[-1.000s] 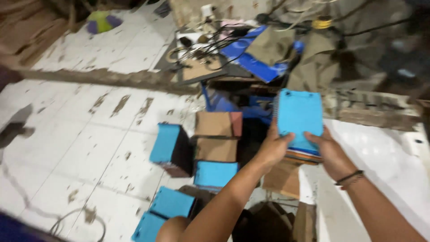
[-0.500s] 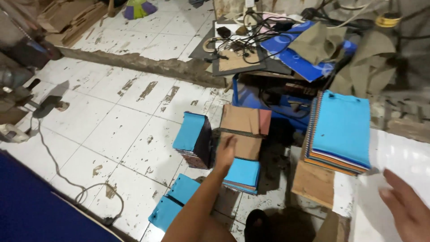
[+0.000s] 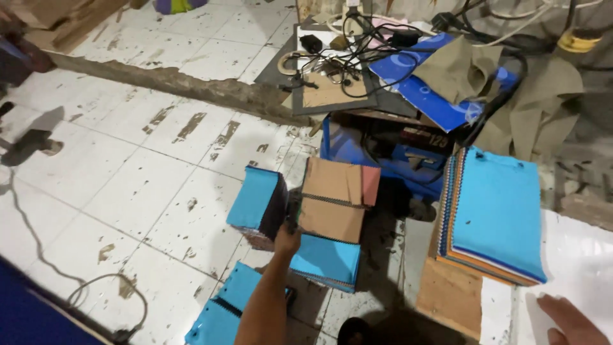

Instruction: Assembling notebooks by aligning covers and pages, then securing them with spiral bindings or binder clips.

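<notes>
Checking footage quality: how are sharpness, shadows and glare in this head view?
Head view: mostly sharp, lit evenly; left hand slightly soft at the brown-covered notebook stack; dark shadow on the white floor tiles far left; mild sheen on the blue-topped spiral notebook pile.

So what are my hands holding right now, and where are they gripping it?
Left hand reaches the brown notebook at its lower left corner; grip unclear. Right hand holds nothing.

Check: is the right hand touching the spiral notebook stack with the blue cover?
Apart. The head view shows the right hand low on the white surface, with bare white between it and the notebook stack.
</notes>
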